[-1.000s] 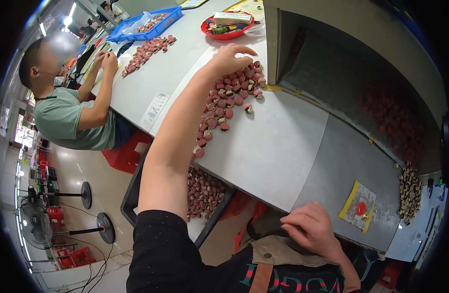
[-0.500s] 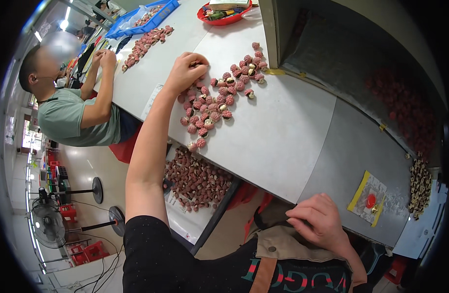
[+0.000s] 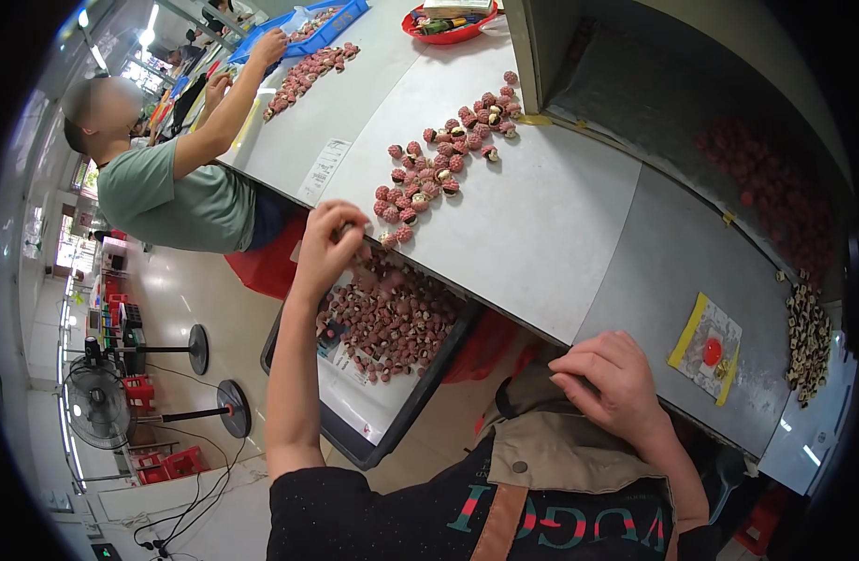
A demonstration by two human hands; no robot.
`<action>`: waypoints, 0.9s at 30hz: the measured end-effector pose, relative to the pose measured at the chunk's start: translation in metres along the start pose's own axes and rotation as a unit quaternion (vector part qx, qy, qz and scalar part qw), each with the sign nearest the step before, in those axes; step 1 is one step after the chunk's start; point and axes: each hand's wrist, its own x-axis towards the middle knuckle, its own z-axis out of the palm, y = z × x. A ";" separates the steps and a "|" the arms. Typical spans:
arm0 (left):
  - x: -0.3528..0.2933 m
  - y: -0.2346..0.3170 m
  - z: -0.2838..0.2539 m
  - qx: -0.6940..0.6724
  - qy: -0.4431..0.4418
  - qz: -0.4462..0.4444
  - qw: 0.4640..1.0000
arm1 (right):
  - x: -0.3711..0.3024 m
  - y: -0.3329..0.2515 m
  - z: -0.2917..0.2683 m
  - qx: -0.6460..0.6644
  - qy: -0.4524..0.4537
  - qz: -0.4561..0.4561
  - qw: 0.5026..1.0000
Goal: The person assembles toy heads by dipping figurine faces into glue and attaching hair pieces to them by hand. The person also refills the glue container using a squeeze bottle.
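Observation:
Small round pink knobbly pieces (image 3: 436,169), several with cream and dark patches, lie in a loose band on the grey table (image 3: 532,234). At the table's near left edge, my left hand (image 3: 328,245) is curled, its fingertips beside the thumb; what they hold, if anything, is hidden. Blurred pink pieces show just below it, above a black-rimmed tray (image 3: 373,455) with many more of them. Near the front edge, over a tan apron (image 3: 560,458), my right hand (image 3: 605,381) is loosely bent, thumb apart from the fingers, with nothing visible in it.
A yellow-edged pad (image 3: 708,348) with a red round spot lies on the right. Beyond it are cream-and-dark pieces (image 3: 809,341). A red basket (image 3: 453,28) and blue crate (image 3: 303,33) stand far off. A person (image 3: 181,187) works at left, near a floor fan (image 3: 97,402).
My left hand has drawn back toward me from the pile to the table's edge. Fewer pink pieces lie near that edge. The other person has reached out to the blue crate.

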 end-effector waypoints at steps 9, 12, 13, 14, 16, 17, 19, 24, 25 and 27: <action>-0.012 0.049 0.041 0.226 0.072 0.107 0.966 | 0.002 0.002 -0.004 0.035 -0.012 -0.018 0.999; 0.017 0.040 0.064 0.157 0.040 0.072 0.984 | -0.007 -0.003 -0.015 0.101 -0.019 0.018 0.995; 0.026 0.041 0.069 0.169 0.048 0.098 0.980 | -0.013 -0.006 -0.021 0.099 -0.015 0.020 0.995; 0.034 0.045 0.075 0.139 0.048 0.094 0.985 | -0.020 -0.008 -0.028 0.111 -0.015 0.044 0.993; 0.049 0.048 0.083 0.176 0.054 0.108 0.977 | -0.033 -0.015 -0.041 0.122 -0.012 0.071 0.990; 0.056 0.050 0.088 0.215 0.063 0.117 0.968 | -0.041 -0.020 -0.047 0.152 0.005 0.111 0.982; 0.072 0.052 0.098 0.206 0.082 0.116 0.968 | -0.056 -0.023 -0.054 0.178 0.028 0.154 0.971; 0.094 0.076 0.127 0.315 0.151 0.164 0.922 | -0.098 -0.031 -0.070 0.189 0.119 0.205 0.953; 0.095 0.091 0.141 0.341 0.162 0.232 0.896 | -0.104 -0.034 -0.072 0.178 0.138 0.221 0.949; 0.097 0.104 0.153 0.318 0.161 0.282 0.891 | -0.118 -0.034 -0.078 0.180 0.168 0.203 0.948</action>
